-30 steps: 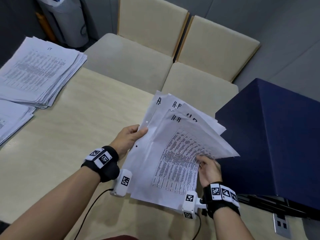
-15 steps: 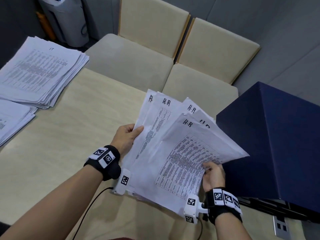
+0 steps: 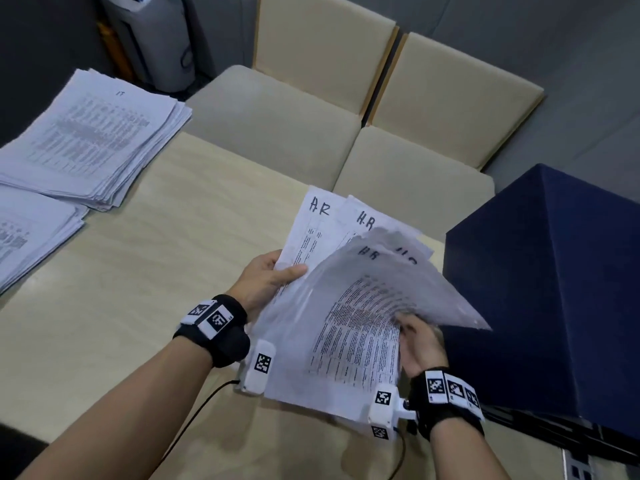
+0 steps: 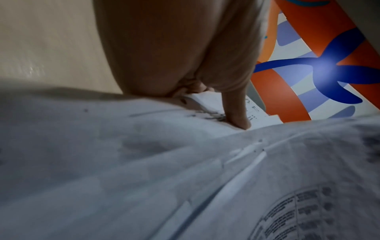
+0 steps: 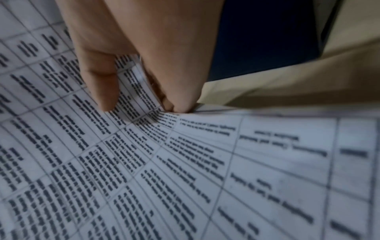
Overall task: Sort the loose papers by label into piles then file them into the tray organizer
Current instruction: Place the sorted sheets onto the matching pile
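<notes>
- Since the earlier frame, the top sheet (image 3: 374, 306) has lifted and curled above the right hand (image 3: 417, 344).
- Right fingers (image 5: 98, 84) pinch this sheet.
- Left hand (image 3: 266, 284) grips the fanned papers (image 3: 322, 230) above the tabletop (image 3: 138, 306).

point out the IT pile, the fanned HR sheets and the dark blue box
IT pile (image 3: 93, 133), head view, middle of top sheet
fanned HR sheets (image 3: 360, 323), head view, printed table on front sheet
dark blue box (image 3: 554, 289), head view, left face

Top sheet (image 3: 374, 306) of the fanned papers (image 3: 322, 230) now curled up and lifted by the right hand (image 3: 419, 344), uncovering more HR headings beneath.
</notes>
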The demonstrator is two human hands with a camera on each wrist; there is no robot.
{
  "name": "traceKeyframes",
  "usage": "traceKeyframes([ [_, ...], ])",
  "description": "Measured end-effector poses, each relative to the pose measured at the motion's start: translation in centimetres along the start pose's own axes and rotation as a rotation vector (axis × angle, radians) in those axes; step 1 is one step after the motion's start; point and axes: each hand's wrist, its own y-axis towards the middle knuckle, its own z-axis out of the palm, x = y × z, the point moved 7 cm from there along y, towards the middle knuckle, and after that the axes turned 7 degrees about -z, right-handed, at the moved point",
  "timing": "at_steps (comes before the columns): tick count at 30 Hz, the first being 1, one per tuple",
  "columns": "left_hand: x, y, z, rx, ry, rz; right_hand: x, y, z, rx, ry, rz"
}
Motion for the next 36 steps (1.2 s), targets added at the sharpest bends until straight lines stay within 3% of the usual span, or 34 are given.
traceKeyframes([
  [5, 0.2, 0.5, -1.9, -0.077, 0.038, -0.024, -0.2, 0.0, 0.3, 0.05, 0.085, -0.043],
  [10, 0.2, 0.4, -2.6, -0.134, 0.159, 0.003, 0.1, -0.8, 1.0, 0.127, 0.003, -0.069],
  [17, 0.5, 0.2, -3.2, -0.235, 0.148, -0.085, -0.6, -1.2, 2.5, 0.159, 0.008, 0.058],
  [20, 1.1, 0.1, -3.2, -0.261, 0.185, -0.14, 0.0, -0.9, 3.0, 0.199, -0.002, -0.022],
  [24, 2.2, 0.2, -1.4, -0.201, -0.028, -0.255, 1.5, -1.8, 2.8, 0.207, -0.099, -0.144],
  [27, 2.2, 1.0, -0.6, -0.177, -0.128, -0.235, 1.8, -1.9, 2.4, 0.214, -0.121, -0.129],
  [29, 1.4, 1.5, -1.1, -0.3, 0.083, -0.125, 1.9, -1.9, 1.9, 0.186, -0.146, -0.129],
  [32, -0.2, 1.8, -2.6, -0.623, 0.787, -0.004, 1.8, -1.8, 0.8, 0.116, -0.184, -0.137],
  [34, -0.3, 1.8, -2.4, -0.657, 0.972, 0.017, 1.7, -1.9, 0.6, 0.109, -0.118, -0.112],
  [36, -0.7, 1.8, -1.6, -0.596, 0.995, 0.149, 1.8, -2.0, 0.3, 0.086, -0.094, -0.083],
])
